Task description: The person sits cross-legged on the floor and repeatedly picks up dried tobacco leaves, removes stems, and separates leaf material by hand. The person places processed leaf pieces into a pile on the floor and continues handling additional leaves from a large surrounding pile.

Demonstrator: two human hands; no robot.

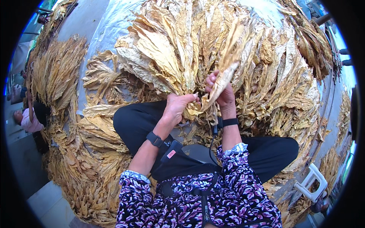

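Dried, yellow-brown leaves that look like tobacco lie spread in front of me. My left hand (180, 107) is closed round the stem end of a fanned bundle of leaves (163, 51), its thumb pressed along the stems. Close beside it, my right hand (222, 91) grips a single long dried leaf (227, 72), which stands up and slants to the right. The tip of that leaf is blurred. The two hands are a small gap apart, over my crossed legs.
A large heap of dried leaves (277, 81) rises at the right, and more leaf piles (59, 72) lie at the left. Pale plastic sheeting (108, 28) shows under the far leaves. A white plastic stool (312, 183) lies at the lower right. Another person (32, 119) is at the far left.
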